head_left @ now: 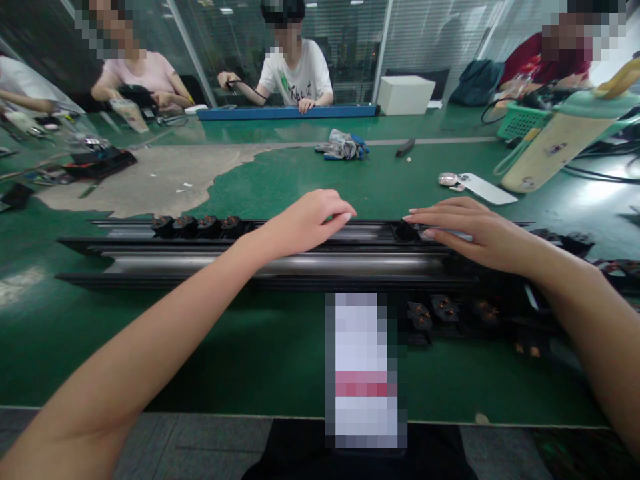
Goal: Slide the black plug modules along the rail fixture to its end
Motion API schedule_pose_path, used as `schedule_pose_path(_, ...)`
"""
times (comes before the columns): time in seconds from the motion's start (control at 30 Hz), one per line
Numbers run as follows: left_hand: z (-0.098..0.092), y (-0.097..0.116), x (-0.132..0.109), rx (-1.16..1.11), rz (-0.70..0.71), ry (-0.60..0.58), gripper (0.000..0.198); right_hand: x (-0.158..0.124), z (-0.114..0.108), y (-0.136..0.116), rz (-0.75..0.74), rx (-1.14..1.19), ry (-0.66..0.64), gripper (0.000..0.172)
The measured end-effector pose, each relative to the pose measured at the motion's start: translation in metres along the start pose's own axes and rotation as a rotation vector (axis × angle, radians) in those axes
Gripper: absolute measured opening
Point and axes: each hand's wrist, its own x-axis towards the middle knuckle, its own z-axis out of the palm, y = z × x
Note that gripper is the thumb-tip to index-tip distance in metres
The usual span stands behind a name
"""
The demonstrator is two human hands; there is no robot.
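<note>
A long black metal rail housing (pixel 300 263) lies across the green table in front of me. Several black socket modules (pixel 197 225) sit in its far channel at the left. My left hand (pixel 310 217) rests on the rail's middle, fingers loosely curved and pointing right, with nothing visible in them. My right hand (pixel 470 230) lies flat on the rail, fingers stretched out to the left. Its fingertips touch a single black socket module (pixel 406 231) seated in the channel. More loose socket modules (pixel 445 310) lie on the table under my right forearm.
Three people sit at the far side, one behind a long blue rail (pixel 287 112). On the table lie gloves (pixel 345 145), a white box (pixel 405 95), a green basket (pixel 523 120), a large tilted bottle (pixel 555 143), and a white phone (pixel 487 189). A blurred card hangs below me.
</note>
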Motion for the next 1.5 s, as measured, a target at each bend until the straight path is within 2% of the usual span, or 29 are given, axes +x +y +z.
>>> schedule_pose_path(0.13,-0.018,-0.016,-0.051,0.310,-0.104,0.147,0.045,0.002,-0.002,-0.004,-0.012,0.017,0.023,0.046)
schedule_pose_path(0.23,-0.028,-0.029,-0.080,0.418,-0.208,0.161,0.046,0.007,-0.005,-0.008,-0.032,0.013,0.024,0.044)
schedule_pose_path(0.3,-0.034,-0.035,-0.090,0.456,-0.252,0.162,0.049,0.013,-0.006,-0.011,-0.045,0.006,0.027,0.041)
schedule_pose_path(0.43,-0.035,-0.038,-0.096,0.406,-0.398,0.190,0.045,0.025,-0.005,-0.014,-0.047,-0.005,0.037,0.035)
schedule_pose_path(0.57,-0.023,-0.035,-0.094,0.374,-0.545,0.282,0.043,0.027,0.000,-0.017,-0.013,-0.002,0.055,0.032)
schedule_pose_path(0.73,-0.009,-0.031,-0.093,0.358,-0.480,0.290,0.032,0.025,0.003,-0.022,0.013,0.023,0.044,0.033)
schedule_pose_path(0.83,-0.005,-0.033,-0.097,0.375,-0.457,0.313,0.035,0.025,0.003,-0.022,-0.009,0.025,0.056,0.035)
schedule_pose_path(0.9,-0.004,-0.035,-0.099,0.400,-0.494,0.314,0.041,0.025,0.003,-0.022,-0.009,0.018,0.059,0.035)
schedule_pose_path(1.0,-0.003,-0.033,-0.099,0.478,-0.627,0.230,0.052,0.024,0.004,-0.019,-0.001,0.015,0.065,0.034)
schedule_pose_path(1.13,-0.005,-0.021,-0.091,0.581,-0.784,-0.016,0.061,0.023,0.003,-0.016,0.006,0.022,0.077,0.034)
schedule_pose_path(1.2,-0.007,-0.015,-0.087,0.596,-0.807,-0.081,0.063,0.022,0.001,-0.015,0.005,0.019,0.076,0.034)
schedule_pose_path(1.33,-0.009,-0.009,-0.084,0.620,-0.800,-0.120,0.061,0.020,-0.004,-0.011,0.007,0.019,0.051,0.034)
schedule_pose_path(1.5,-0.008,-0.010,-0.085,0.640,-0.788,-0.112,0.064,0.017,-0.007,-0.007,0.028,0.036,0.042,0.035)
